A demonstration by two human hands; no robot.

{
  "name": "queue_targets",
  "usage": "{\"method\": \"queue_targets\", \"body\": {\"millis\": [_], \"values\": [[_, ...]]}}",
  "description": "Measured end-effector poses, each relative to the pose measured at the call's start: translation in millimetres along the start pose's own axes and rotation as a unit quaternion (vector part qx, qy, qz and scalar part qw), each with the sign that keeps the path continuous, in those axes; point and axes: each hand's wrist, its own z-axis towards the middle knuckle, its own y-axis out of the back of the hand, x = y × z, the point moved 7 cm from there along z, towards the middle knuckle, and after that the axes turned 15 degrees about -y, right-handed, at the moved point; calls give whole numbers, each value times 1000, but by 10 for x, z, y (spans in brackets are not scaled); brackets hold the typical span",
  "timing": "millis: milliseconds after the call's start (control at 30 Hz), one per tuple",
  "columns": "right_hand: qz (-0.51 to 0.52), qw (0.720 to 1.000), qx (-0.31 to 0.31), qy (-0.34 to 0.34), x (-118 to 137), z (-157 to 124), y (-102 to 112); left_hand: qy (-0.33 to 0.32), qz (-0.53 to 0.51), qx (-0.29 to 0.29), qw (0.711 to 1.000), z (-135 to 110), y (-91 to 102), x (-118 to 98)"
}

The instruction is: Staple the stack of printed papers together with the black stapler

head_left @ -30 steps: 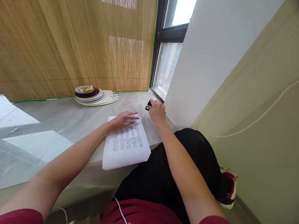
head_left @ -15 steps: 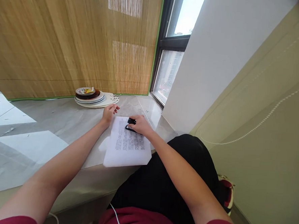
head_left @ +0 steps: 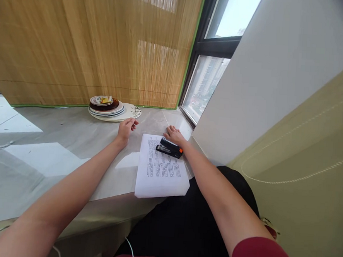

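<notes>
A black stapler (head_left: 169, 148) with an orange end lies on its side on the printed sheets of paper (head_left: 159, 184), near their upper right. The paper rests on the marble-look ledge, with its lower right corner over the front edge beside my leg. My right hand (head_left: 174, 135) lies on the ledge just beyond the stapler, fingers stretched out and holding nothing. To the left of the paper, my left hand (head_left: 126, 130) rests on its side, fingers loosely curled and apart, with nothing in it. It is close to the front of the stacked plates.
A stack of plates (head_left: 107, 111) with a brown dish and a small yellow item on top stands by the bamboo blind (head_left: 86, 42). On the right are a window (head_left: 206, 82) and a white wall (head_left: 268, 64). A beaded cord (head_left: 275, 182) hangs farther right.
My right hand has let go of the stapler, leaving it on the paper, and has moved beyond it onto the ledge. The view has shifted slightly; my left hand stays near the plates.
</notes>
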Motion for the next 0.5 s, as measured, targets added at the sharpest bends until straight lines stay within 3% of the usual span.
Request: {"method": "queue_targets", "body": {"millis": [100, 267, 367, 500], "values": [[-20, 999, 8, 45, 357, 12, -222, 12, -22, -27, 999, 53, 69, 40], [6, 989, 29, 147, 1365, -63, -503, 19, -73, -80, 994, 172, 271, 18], [30, 976, 27, 213, 1902, -178, -545, 22, -86, -103, 991, 216, 402, -41], [69, 909, 74, 405, 2207, -472, -481, -1, -39, -93, 995, 256, 469, -170]]}}
